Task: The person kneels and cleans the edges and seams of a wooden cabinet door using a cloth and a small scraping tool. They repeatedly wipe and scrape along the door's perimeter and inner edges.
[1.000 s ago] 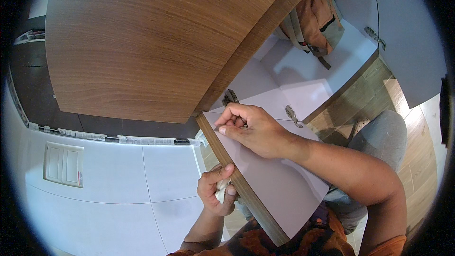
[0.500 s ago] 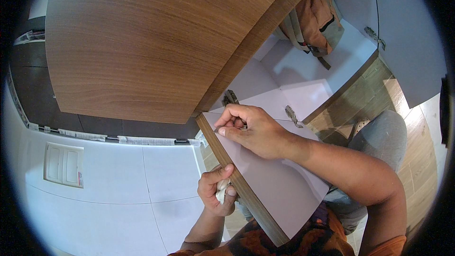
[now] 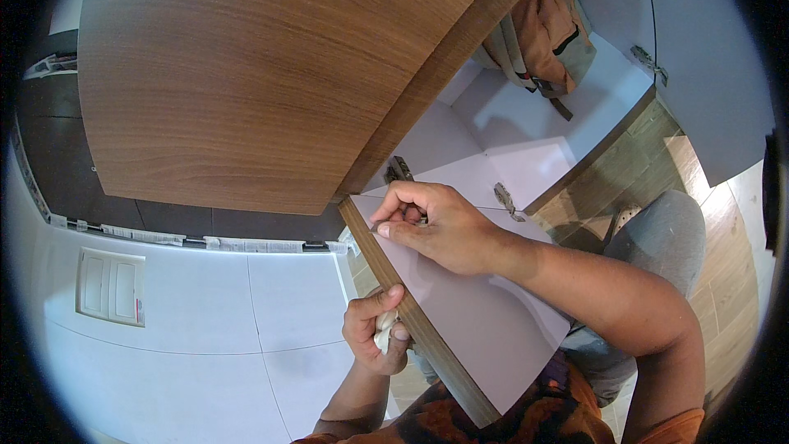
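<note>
An open cabinet door (image 3: 477, 321), pale inside with a wood-grain edge strip, lies across the lower middle. My left hand (image 3: 378, 329) grips its left edge with a crumpled white cloth or paper (image 3: 384, 333) in its fingers. My right hand (image 3: 431, 226) rests on the door's pale face near the upper left corner, fingers curled and pinched; whatever it holds is mostly hidden. A metal hinge (image 3: 508, 201) sits just right of that hand, another (image 3: 399, 166) above it.
A wood-grain panel (image 3: 246, 74) fills the upper left. The cabinet (image 3: 608, 74) holds an orange-grey backpack (image 3: 542, 33); another open door (image 3: 707, 82) stands right. Dark tiles (image 3: 173, 214) border a white tiled wall (image 3: 164, 362) at left. My grey-clad knee (image 3: 666, 238) is beside the wood-look floor (image 3: 723, 271).
</note>
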